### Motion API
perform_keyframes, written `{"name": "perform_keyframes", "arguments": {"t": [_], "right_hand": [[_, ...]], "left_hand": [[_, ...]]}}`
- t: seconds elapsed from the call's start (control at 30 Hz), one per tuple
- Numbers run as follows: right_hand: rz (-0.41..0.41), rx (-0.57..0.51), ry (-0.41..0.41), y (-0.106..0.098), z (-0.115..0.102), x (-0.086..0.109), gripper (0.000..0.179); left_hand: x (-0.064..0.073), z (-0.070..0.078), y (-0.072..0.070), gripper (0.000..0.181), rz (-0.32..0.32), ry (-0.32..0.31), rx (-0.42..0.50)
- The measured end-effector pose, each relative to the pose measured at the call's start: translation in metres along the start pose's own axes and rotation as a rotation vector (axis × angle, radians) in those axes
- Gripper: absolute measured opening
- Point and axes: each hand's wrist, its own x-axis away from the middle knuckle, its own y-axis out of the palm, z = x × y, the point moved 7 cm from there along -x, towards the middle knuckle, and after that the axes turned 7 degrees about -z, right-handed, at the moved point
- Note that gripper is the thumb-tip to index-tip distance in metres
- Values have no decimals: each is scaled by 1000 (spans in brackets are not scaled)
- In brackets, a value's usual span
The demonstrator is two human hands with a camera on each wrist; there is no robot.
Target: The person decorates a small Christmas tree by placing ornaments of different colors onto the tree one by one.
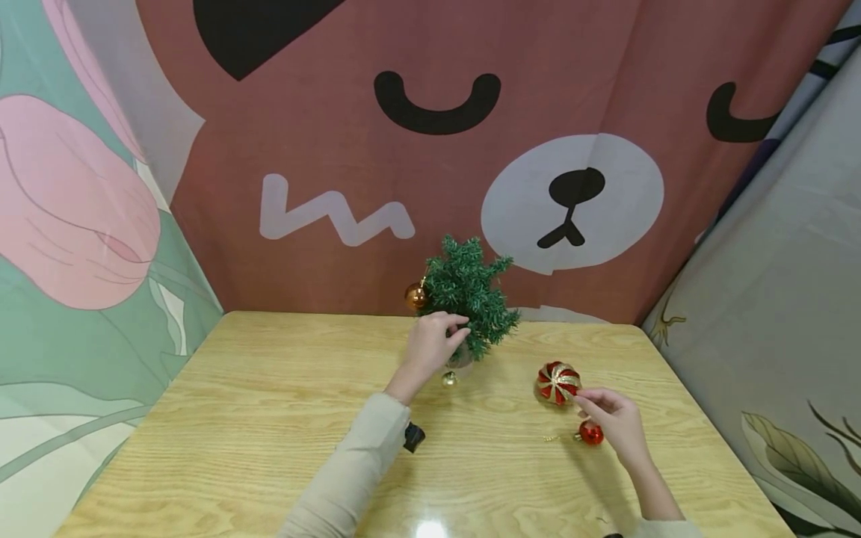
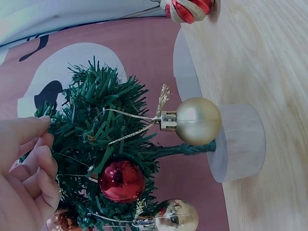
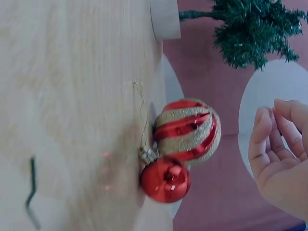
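A small green artificial Christmas tree (image 1: 464, 288) stands at the back of the table on a pale round base (image 2: 243, 142). Fingertips of my left hand (image 1: 433, 340) are right at its branches, thumb and forefinger apart. On the tree hang a matte gold ball (image 2: 199, 121), a dark red ball (image 2: 121, 181), a shiny gold ball (image 2: 177, 216) and a copper ball (image 1: 415, 296). To the right, my right hand (image 1: 615, 422) is held above the table, fingers loosely bent with nothing visible between them. Near it lie a red-and-gold striped ball (image 1: 558, 383) and a smaller red ball (image 1: 591, 433) with a gold cord.
Low on the wooden table (image 1: 269, 418), a short dark green bent piece (image 3: 32, 192) lies near the right hand. A small black item (image 1: 413, 437) shows by the left cuff. Behind the table hangs a printed bear curtain (image 1: 323, 149), with patterned cloth at both sides.
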Motion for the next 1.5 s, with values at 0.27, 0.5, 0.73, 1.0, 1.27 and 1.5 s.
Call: {"name": "perform_keyframes", "arguments": {"t": [0.27,0.5,0.73,1.0,1.27,1.5], "right_hand": [[-17,-12,-12,-11,-4,18,47],[-61,10,17,-5,-52,37,11],[-34,15,110,-2,-79,48,9],[-47,127,144,-5,-71,49,26],[-95,286,217,-10,-63,48,37],[-176,286,273,-9,-56,46,42]], "left_hand": [[-1,-2,2,14,-2,-3,2],[0,-2,3,13,6,3,-8],[1,-2,0,13,18,11,-10],[1,-3,1,12,17,11,5],[0,-5,1,12,27,16,-2],[-1,-4,0,12,23,15,-6]]}}
